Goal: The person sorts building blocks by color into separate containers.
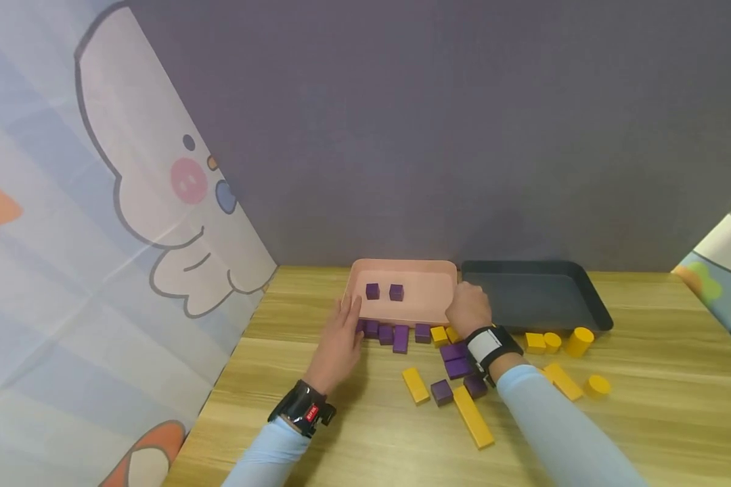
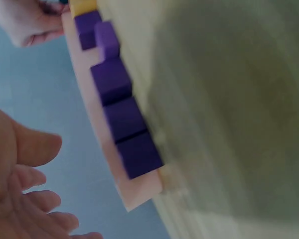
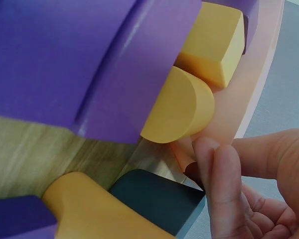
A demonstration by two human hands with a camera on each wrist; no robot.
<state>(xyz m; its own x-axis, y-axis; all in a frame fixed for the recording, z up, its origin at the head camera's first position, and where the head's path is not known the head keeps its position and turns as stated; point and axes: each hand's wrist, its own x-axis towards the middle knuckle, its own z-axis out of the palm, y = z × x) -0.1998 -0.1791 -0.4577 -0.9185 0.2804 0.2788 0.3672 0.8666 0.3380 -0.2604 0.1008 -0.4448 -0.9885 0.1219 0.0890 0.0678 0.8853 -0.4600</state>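
My left hand [image 1: 338,345] lies with its fingers extended at the near left corner of the pink tray [image 1: 426,308], beside a row of purple blocks [image 1: 386,334]. In the left wrist view its thumb and fingers [image 2: 37,147] are spread apart with nothing between them. My right hand [image 1: 470,310] is at the near right corner of the pink tray, thumb and forefinger pinching a small dark purple block [image 3: 193,172], mostly hidden by the fingertips. Close to those fingertips are a round-ended yellow block [image 3: 182,107] and a yellow cube [image 3: 217,42]. Two purple cubes [image 1: 396,292] sit inside the pink tray.
A dark grey tray [image 1: 530,297] stands right of the pink one. Yellow cylinders [image 1: 579,342] and other yellow pieces lie in front of it. Nearer me are long yellow blocks [image 1: 474,416] and a purple cube [image 1: 442,392]. A grey wall [image 1: 463,135] rises behind the table.
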